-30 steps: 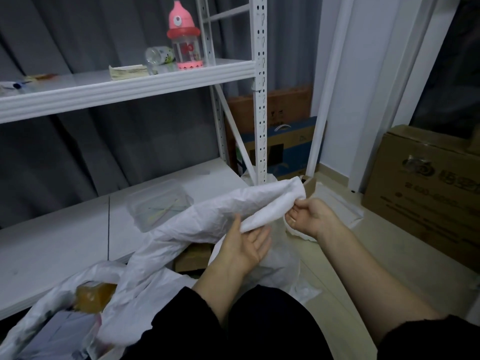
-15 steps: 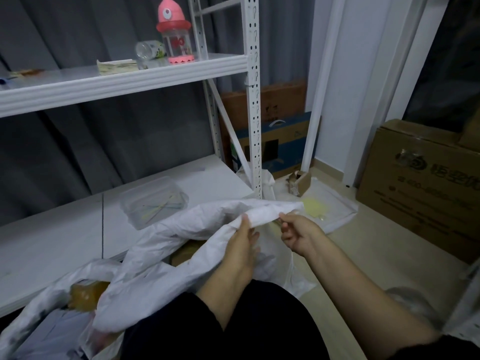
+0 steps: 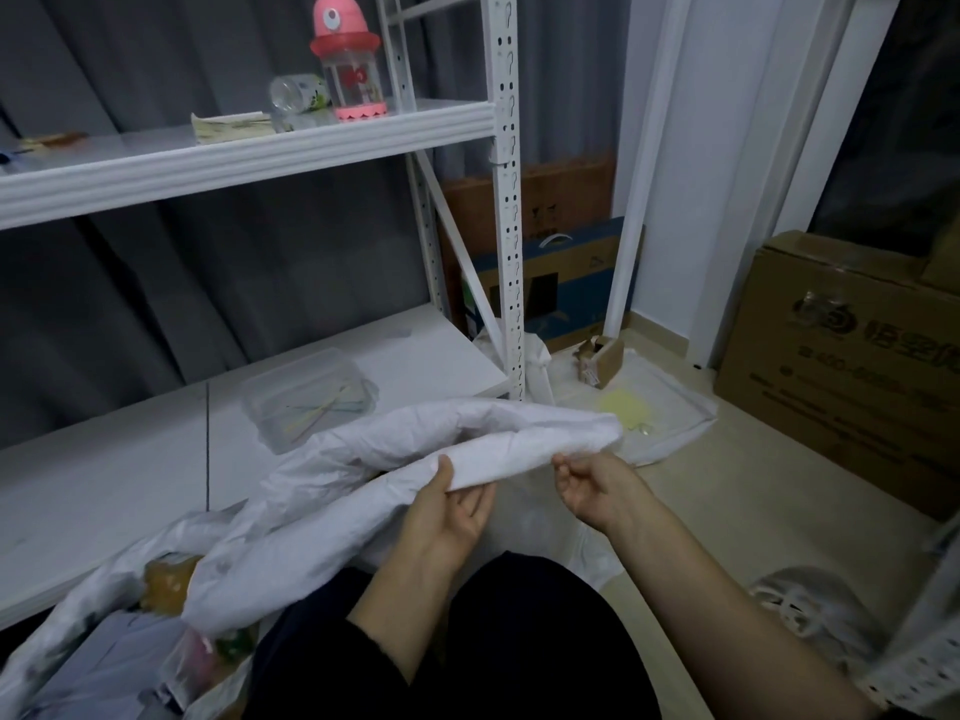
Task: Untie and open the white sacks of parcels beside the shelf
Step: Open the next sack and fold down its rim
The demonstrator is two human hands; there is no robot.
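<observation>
The white sack [image 3: 363, 459] is draping from the person's lap up to both hands, in front of the lower shelf [image 3: 104, 485]. Its mouth is gaping at the lower left, showing an amber parcel [image 3: 166, 579] and a grey parcel [image 3: 104, 662]. The left hand [image 3: 452, 511] is gripping the rolled rim, thumb on top. The right hand [image 3: 597, 485] is curling its fingers at the rim's end; I cannot tell whether they are pinching it. A clear box [image 3: 306, 397] holding thin sticks is sitting on the shelf just behind, and a big carton [image 3: 852, 356] is standing to the right.
</observation>
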